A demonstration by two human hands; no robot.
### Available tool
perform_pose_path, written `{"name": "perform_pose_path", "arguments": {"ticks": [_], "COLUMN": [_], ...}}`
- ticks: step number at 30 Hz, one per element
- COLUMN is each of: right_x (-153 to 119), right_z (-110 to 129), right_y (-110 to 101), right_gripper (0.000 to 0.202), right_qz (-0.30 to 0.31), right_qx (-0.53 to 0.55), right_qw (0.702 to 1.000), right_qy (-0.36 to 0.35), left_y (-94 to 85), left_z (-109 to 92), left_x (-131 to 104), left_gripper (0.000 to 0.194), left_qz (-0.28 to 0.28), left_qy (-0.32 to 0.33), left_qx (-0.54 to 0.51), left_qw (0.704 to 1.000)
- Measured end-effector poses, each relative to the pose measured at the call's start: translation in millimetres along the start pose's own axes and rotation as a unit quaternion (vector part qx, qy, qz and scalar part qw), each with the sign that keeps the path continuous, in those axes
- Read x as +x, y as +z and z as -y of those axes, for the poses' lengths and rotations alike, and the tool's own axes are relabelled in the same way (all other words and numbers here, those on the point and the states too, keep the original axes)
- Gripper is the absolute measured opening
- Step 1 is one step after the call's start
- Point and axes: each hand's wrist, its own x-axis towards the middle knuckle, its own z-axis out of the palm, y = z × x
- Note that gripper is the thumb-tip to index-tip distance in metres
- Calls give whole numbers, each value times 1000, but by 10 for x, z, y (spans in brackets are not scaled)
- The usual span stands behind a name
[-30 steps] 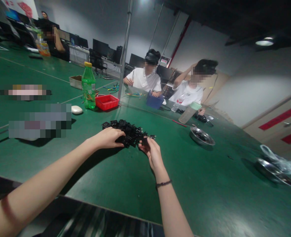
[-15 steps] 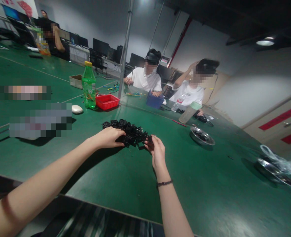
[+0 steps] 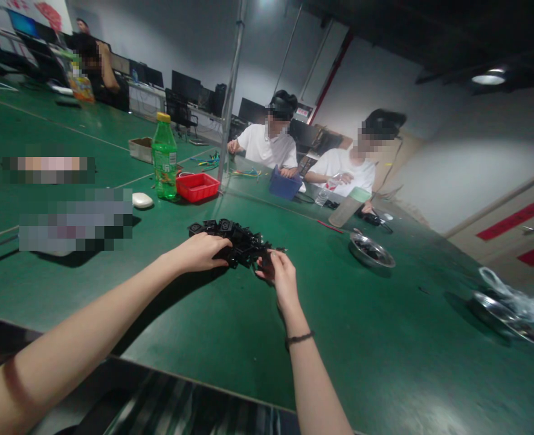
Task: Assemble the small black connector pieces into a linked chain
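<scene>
A heap of small black plastic parts (image 3: 244, 241) lies on the green table (image 3: 231, 326) in front of me. My left hand (image 3: 206, 251) rests against the heap's left and near side, its fingers curled over some parts; whether it grips one is hidden. At the right end of the heap is my right hand (image 3: 281, 272), with its thumb and fingers closed on a small black part (image 3: 267, 261). A dark band circles my right wrist.
Behind the heap stand a green bottle (image 3: 164, 160) and a red tray (image 3: 197, 188). A white mouse-like object (image 3: 142, 200) lies left of them. To the right are a metal bowl (image 3: 371, 251) and another bowl (image 3: 505, 320). Two people in white sit across the table.
My right hand has moved slightly left and inward along the heap's edge. My left hand stays put. Across the table, one person has lowered a raised arm.
</scene>
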Motion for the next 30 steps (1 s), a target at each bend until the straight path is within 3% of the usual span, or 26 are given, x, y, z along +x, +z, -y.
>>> {"name": "perform_pose_path", "arguments": {"ticks": [16,30], "right_x": [-158,-250], "right_z": [61,177], "right_y": [43,82], "right_gripper": [28,26], "right_qz": [98,125], "right_qx": [-171,-266], "right_qw": [977,950], "right_qy": [-82,-109], "left_y": [-46,-25], "left_z": [-83,-92], "left_x": [8,25], "left_gripper": [41,41], "left_qz": [-2,-5], "left_qy": [-61,-93], "left_qx": [16,46], "left_qw": [998,995]}}
